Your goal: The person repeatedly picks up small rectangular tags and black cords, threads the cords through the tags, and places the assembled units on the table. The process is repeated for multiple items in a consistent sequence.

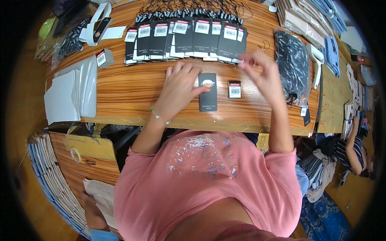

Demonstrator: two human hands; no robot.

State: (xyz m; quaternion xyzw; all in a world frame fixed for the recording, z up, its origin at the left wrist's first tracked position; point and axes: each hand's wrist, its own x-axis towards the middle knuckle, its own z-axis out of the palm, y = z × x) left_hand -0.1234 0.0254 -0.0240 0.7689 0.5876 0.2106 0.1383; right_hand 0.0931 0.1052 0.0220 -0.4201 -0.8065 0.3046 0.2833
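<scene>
A dark grey hang tag (208, 102) with a coloured logo lies upright on the striped wooden table in front of me. The thumb of my left hand (179, 86) rests on its upper part, while the other fingers lie spread on the wood to its left. To the tag's right is a small block of barcode labels (235, 89), white with a red top band. My right hand (261, 70) is raised above and right of that block, with thumb and fingers pinched. A tiny white bit shows at the fingertips, too small to name.
Overlapping rows of labelled dark tags (183, 38) with black strings span the table's back. On the right are a clear bag of black strings (292, 64) and a white handled tool (316, 66). White sheets (62, 96) and a small grey box (104, 58) sit left.
</scene>
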